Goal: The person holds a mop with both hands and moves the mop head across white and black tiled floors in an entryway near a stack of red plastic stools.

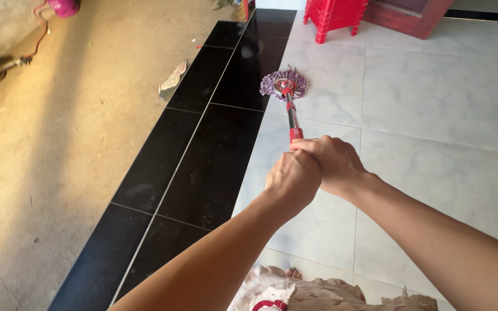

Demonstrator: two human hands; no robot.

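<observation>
Left hand (293, 177) and right hand (332, 164) wrap fingers tight around the mop handle (292, 118); its purple mop head (284, 84) lies beyond them.

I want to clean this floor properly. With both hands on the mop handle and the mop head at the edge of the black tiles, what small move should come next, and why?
Probably pull the mop head back toward you along the white tile. The left hand and right hand grip the handle close together with the arms stretched out, so there seems little reach left for pushing further.
</observation>
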